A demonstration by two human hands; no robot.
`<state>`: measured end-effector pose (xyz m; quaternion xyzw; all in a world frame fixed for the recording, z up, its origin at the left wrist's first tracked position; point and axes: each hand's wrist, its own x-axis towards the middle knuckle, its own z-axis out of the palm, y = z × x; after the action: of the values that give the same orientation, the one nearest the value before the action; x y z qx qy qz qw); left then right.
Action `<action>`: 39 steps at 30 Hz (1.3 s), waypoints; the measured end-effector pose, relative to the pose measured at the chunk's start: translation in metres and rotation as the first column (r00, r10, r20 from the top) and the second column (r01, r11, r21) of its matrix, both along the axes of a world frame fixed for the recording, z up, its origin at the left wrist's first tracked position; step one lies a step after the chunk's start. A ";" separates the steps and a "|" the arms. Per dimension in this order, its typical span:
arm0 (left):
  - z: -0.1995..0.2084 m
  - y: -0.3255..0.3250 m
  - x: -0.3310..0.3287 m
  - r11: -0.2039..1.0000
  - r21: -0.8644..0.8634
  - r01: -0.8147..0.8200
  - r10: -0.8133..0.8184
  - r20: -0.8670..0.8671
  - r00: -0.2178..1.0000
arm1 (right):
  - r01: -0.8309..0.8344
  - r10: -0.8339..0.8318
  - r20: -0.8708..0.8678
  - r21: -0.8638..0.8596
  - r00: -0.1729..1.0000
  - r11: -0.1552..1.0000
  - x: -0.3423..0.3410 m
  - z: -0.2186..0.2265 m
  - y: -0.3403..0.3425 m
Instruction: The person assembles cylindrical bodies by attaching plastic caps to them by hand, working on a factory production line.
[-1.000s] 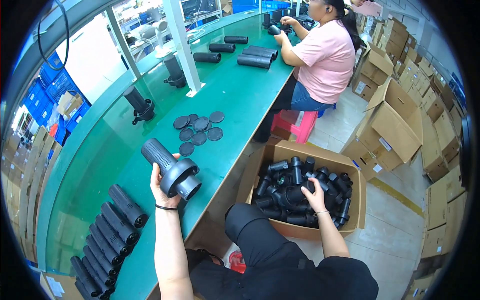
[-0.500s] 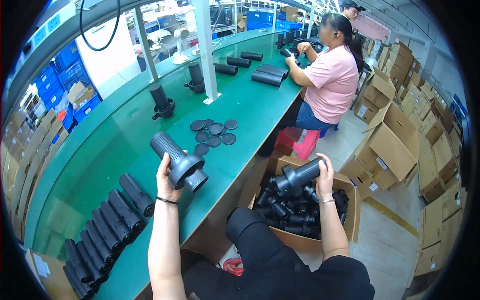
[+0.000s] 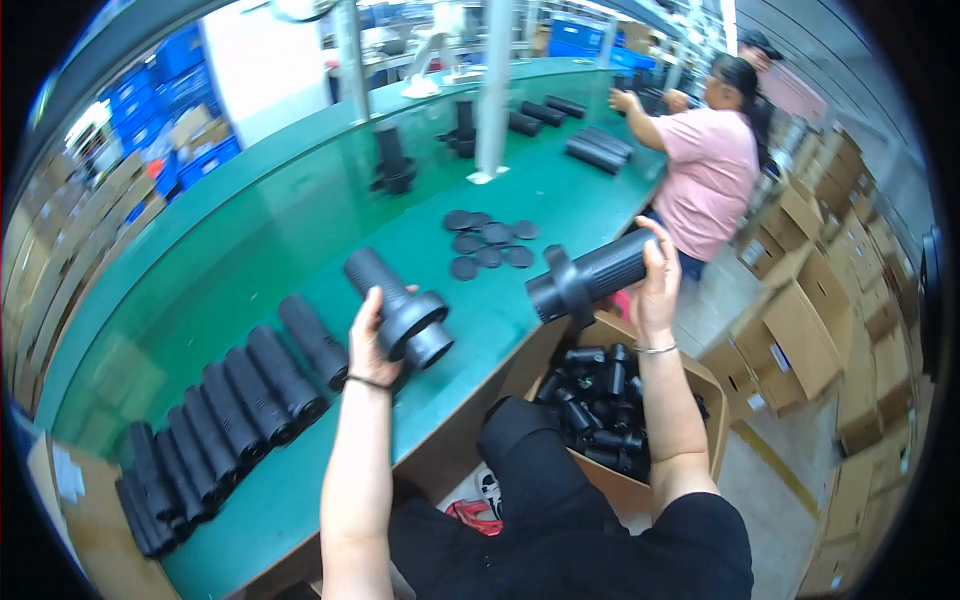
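In my left hand [image 3: 368, 348] is a black flanged plastic tube [image 3: 400, 305], held tilted above the green table, its wide collar and short spout toward me. My right hand [image 3: 655, 285] grips a second flanged fitting [image 3: 590, 275], black with a ribbed body, by its far right end; its collar and open mouth point left. Below this fitting stands an open carton [image 3: 715, 440] heaped with black plastic fittings [image 3: 610, 400]. Several thin black discs [image 3: 495, 235] lie on the table between and beyond my hands. A row of black tubes [image 3: 235, 415] lies left of my left hand.
The green table [image 3: 330, 450] curves away to the far right, with a white post [image 3: 490, 110] standing on it. Two upright black assemblies [image 3: 393, 165] stand near its far edge. A co-worker in a pink shirt [image 3: 712, 165] sits at the right. Cardboard boxes [image 3: 810, 310] line the floor.
My right hand has lifted its fitting up from over the carton toward the table edge. The left hand still holds its tube, and the whole view has shifted to the left.
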<state>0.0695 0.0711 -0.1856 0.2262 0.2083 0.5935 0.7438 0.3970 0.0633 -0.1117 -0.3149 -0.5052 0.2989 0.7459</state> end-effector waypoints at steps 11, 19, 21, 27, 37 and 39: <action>-0.001 0.003 0.004 0.986 -0.153 -0.066 0.100 0.228 0.968 | -0.091 -0.259 0.606 0.484 0.753 0.870 -0.210 0.088 0.114; 0.000 0.007 0.009 0.956 -0.214 -0.200 0.232 0.134 0.963 | -0.051 -0.058 0.812 0.107 0.581 0.993 -0.317 0.031 0.211; 0.001 0.007 0.008 0.943 -0.207 -0.260 0.280 0.071 0.957 | -0.081 -0.076 0.876 0.130 0.477 0.988 -0.330 0.023 0.219; -0.005 0.013 0.004 0.916 -0.225 -0.331 0.339 0.000 0.941 | -0.160 0.014 0.951 0.037 0.310 0.986 -0.343 0.008 0.246; 0.001 0.005 0.004 0.945 -0.055 -0.323 0.311 -0.153 0.938 | -0.355 0.609 0.790 -0.550 0.070 0.756 -0.294 0.037 0.152; 0.005 0.003 0.010 0.955 0.045 -0.292 0.294 -0.229 0.928 | -0.458 0.669 0.741 -0.616 -0.061 0.640 -0.265 0.020 0.143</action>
<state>0.0791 0.0743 -0.1807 0.2643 0.3227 0.6682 0.6160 0.1315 0.2067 -0.0913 -0.2491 -0.8941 0.3684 0.0527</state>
